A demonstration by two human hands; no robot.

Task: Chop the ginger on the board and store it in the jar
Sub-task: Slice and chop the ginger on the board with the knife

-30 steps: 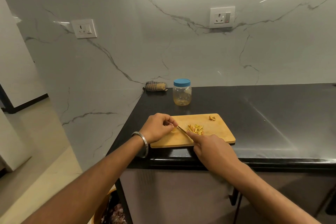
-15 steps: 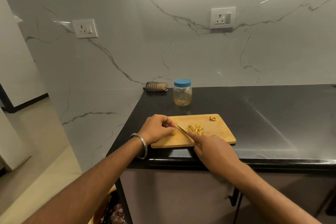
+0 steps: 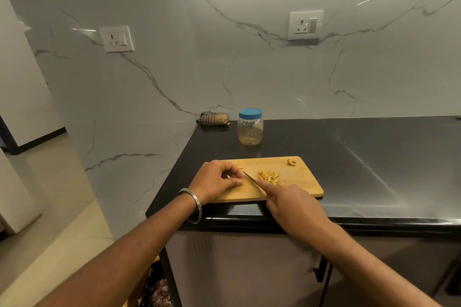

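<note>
black counter (image 3: 349,157), marble wall (image 3: 224,70)

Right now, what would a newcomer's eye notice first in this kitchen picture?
The two hands over the wooden board at the counter's front edge: the right hand holds a knife, the left hand curls beside the blade. Chopped ginger lies mid-board, and a blue-lidded jar stands behind.

Bare forearms — 1 steel bangle (image 3: 195,207) on left wrist.
</note>
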